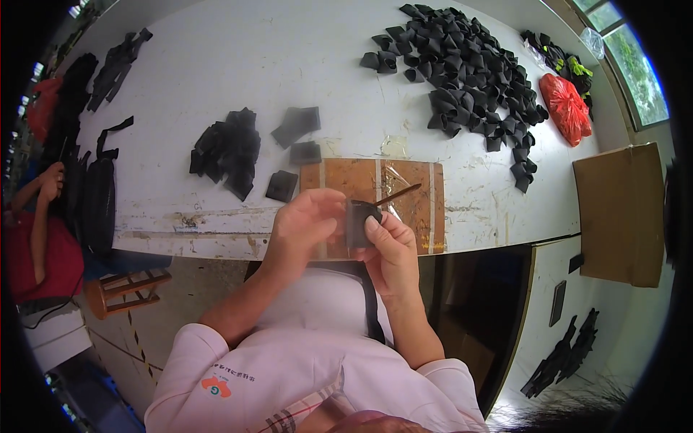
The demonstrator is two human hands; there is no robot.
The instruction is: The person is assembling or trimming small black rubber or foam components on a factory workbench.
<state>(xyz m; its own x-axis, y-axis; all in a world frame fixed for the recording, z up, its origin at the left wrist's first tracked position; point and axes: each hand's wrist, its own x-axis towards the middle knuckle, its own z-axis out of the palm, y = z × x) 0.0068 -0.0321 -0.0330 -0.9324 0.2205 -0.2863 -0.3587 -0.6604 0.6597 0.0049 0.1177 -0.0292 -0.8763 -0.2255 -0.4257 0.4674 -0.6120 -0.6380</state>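
White desk (274, 58): curled black pieces (469, 68) toward its far right corner look done, flat ones (229, 151) leftward seem unworked. Above the near edge, my right hand (394, 249) pinches one black piece (363, 225); my left hand's (307, 225) hold I can't tell.

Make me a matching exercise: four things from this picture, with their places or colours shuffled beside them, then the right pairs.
1. Plastic bag
2. Stool
3. Small black piece
4. Cardboard box

A. Held in the right hand
B. Brown, at the picture's right
C. Red, near the window
D. On the floor, at left

Pairs: 1-C, 2-D, 3-A, 4-B
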